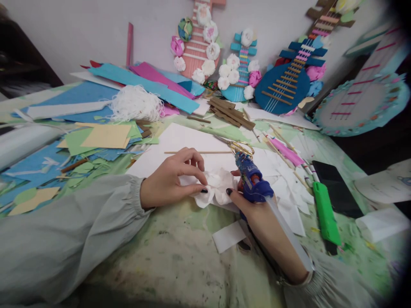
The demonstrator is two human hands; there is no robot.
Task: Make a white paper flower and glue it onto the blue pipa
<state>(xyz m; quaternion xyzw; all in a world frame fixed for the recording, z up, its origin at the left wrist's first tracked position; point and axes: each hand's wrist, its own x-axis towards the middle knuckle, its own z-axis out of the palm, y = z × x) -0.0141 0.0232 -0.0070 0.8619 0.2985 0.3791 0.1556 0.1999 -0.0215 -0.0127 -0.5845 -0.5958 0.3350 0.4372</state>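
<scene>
Work white paper flower over near edge of white sheet. Steady petal with left hand, nearly closed; cannot tell if pinching. Aim glue gun, gripped in right hand, clear of left.

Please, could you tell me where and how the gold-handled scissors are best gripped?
Probably by the gold finger loops, coming from above and from the right: they lie at the right end, while the pointed blades face left. Better avoid the near side, where the right hand holds the blue glue gun in front of them.
</scene>
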